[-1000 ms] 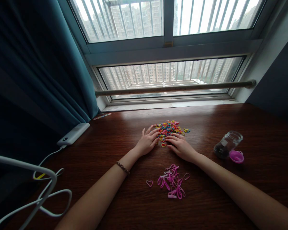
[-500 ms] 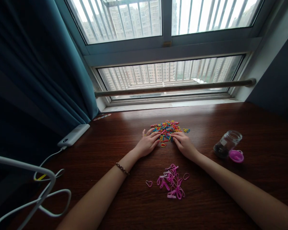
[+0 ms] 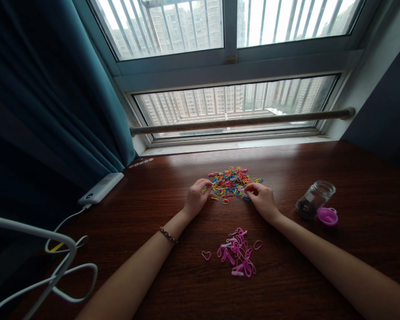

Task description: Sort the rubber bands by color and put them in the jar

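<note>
A heap of small multicoloured rubber bands [image 3: 231, 180] lies on the brown wooden table [image 3: 136, 275]. My left hand [image 3: 198, 194] is at the heap's left edge, fingers pinched together; whatever is between them is too small to make out. On the right edge, my right hand [image 3: 262, 200] pinches thumb to fingers, with a bit of pink rubber band showing at the tips. Closer to me is a separate loose pile of pink rubber bands [image 3: 240, 252]. A heart-shaped pink band [image 3: 206, 255] lies to the left of that pile.
At right, a glass jar [image 3: 321, 191] with dark contents leans tilted beside a small purple cup-shaped lid [image 3: 328, 216]. A white power bank [image 3: 102, 188] with a white cable [image 3: 75, 266] lies at left, near the blue curtain [image 3: 96, 102]. Behind the table is a barred window [image 3: 236, 100].
Both hands have gone from fingers spread over the heap's edges to pinching. My left hand has drawn slightly left, uncovering more bands; my right has shifted slightly right.
</note>
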{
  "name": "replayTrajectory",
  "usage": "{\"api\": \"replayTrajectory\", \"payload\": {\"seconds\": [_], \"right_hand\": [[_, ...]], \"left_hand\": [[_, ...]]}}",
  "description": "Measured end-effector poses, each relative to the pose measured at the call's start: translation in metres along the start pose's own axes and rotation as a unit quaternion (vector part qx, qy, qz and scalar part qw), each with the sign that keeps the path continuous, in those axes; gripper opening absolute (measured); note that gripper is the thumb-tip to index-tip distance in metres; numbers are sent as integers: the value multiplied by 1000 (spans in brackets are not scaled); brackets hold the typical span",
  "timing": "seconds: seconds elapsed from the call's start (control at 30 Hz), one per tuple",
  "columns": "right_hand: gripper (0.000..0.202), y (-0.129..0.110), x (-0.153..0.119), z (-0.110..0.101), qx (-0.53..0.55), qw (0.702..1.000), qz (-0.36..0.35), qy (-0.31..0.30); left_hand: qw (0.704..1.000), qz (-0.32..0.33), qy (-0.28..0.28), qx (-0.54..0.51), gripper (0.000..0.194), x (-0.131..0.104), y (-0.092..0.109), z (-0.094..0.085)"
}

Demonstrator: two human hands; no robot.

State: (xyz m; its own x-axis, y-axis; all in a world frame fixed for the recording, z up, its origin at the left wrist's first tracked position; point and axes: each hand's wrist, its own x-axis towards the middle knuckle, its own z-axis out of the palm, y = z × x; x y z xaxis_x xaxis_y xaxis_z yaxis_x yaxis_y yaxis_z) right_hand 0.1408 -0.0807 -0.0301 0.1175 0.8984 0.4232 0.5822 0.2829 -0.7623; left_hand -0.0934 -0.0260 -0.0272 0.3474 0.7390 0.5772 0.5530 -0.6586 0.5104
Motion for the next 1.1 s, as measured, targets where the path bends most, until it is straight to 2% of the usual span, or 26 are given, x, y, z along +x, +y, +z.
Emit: {"api": "replayTrajectory", "payload": {"seconds": [0.1, 0.2, 0.4, 0.53, 0.77, 0.93, 1.03, 1.1], "right_hand": [[18, 0, 1, -1, 4, 1000, 13, 11], [20, 1, 1, 0, 9, 1000, 14, 17], [20, 4, 2, 1, 24, 999, 31, 14], [22, 5, 3, 1, 43, 998, 40, 18], [20, 2, 1, -1, 16, 999, 16, 31], [19, -1, 0, -1, 23, 1000, -4, 13], [20, -3, 0, -1, 30, 999, -6, 15], [19, -6, 0, -3, 65, 998, -2, -6]], "left_hand": [[996, -69, 33, -39, 13, 1, -6, 1], [990, -107, 49, -82, 18, 2, -10, 1], [989, -112, 60, -79, 18, 2, -11, 0], [979, -156, 88, -96, 18, 2, -15, 2], [957, -217, 121, -153, 20, 3, -25, 3], [937, -237, 127, -222, 21, 4, -28, 4], [938, -230, 132, -222, 21, 5, -27, 4], [942, -221, 134, -216, 20, 5, -25, 3]]}}
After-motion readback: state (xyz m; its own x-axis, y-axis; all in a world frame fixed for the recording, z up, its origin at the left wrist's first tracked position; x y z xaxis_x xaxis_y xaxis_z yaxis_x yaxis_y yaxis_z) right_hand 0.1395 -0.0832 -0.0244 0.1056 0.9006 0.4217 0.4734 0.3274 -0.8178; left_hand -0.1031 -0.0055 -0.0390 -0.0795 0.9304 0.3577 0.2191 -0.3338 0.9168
